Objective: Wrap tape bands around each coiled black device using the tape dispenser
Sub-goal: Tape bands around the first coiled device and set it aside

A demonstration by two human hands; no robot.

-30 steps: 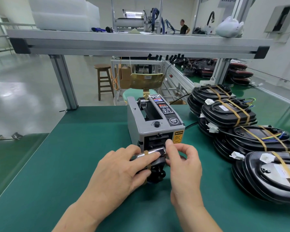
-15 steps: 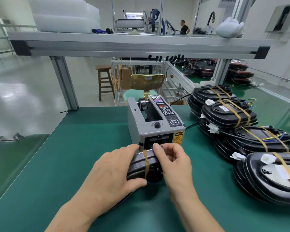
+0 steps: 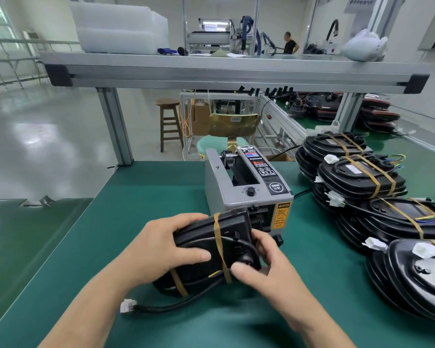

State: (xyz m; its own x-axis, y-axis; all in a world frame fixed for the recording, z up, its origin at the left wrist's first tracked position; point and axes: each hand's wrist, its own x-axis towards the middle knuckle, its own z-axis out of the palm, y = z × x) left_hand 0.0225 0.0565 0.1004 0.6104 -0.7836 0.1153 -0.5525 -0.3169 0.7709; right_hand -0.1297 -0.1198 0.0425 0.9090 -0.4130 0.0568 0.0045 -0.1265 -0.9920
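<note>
A black coiled device point(image 3: 206, 244) is tilted up on edge just in front of the grey tape dispenser point(image 3: 246, 187). Two tan tape bands cross it, one point(image 3: 220, 247) over its middle and one point(image 3: 178, 285) near its lower left end. My left hand point(image 3: 158, 249) grips its left side, thumb on the face. My right hand point(image 3: 264, 267) holds its right end, thumb pressing the lower end of the middle band. Its black cable with a white plug point(image 3: 128, 305) trails on the mat.
Stacks of banded black devices point(image 3: 367, 179) fill the right side of the green mat point(image 3: 141, 197). An aluminium shelf beam point(image 3: 231, 74) runs overhead. Beyond the bench stand a wooden stool point(image 3: 170, 121) and a chair; a person stands far off.
The device has been lifted and tipped up toward me, away from the dispenser slot. A band now wraps its middle, and my right thumb has moved down onto the band's lower end.
</note>
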